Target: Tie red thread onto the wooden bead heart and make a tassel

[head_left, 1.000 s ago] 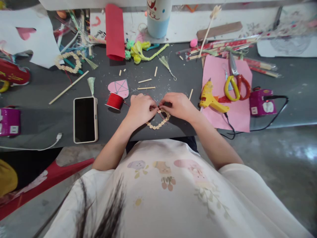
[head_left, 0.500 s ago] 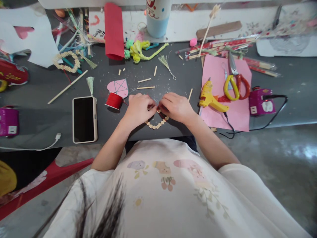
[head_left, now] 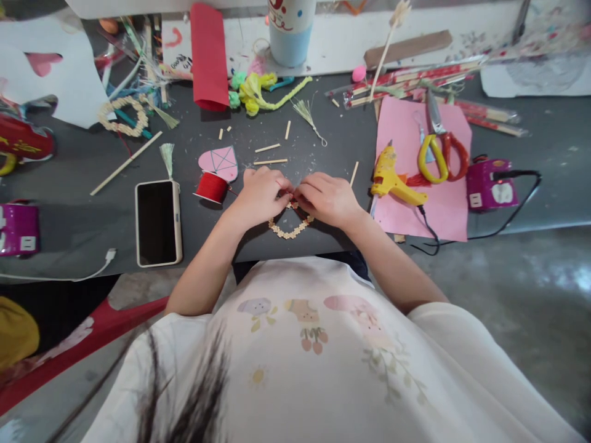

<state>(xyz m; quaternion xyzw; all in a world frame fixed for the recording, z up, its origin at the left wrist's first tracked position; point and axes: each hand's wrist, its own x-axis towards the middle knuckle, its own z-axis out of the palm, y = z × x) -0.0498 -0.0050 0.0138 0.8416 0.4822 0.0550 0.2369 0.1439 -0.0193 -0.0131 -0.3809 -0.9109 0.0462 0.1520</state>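
Observation:
A heart-shaped ring of small pale wooden pieces lies at the table's front edge, its upper part partly covered by my fingers. My left hand pinches red thread above the ring, and a strand crosses its index finger. Close against it, my right hand has its fingers curled and its fingertips pressed together at the same thread. Left of my left hand sits a spool of red thread, with a strand leading toward that hand. Behind the spool lies a pink heart-shaped card with drawn lines.
On pink paper at the right are a yellow glue gun and scissors. A phone lies at the left. Short wooden sticks and a tassel lie beyond my hands; a cup stands behind.
My hands have shifted only slightly at the top of the ring. A red strand now shows across my left index finger, and more of the ring's left side is visible.

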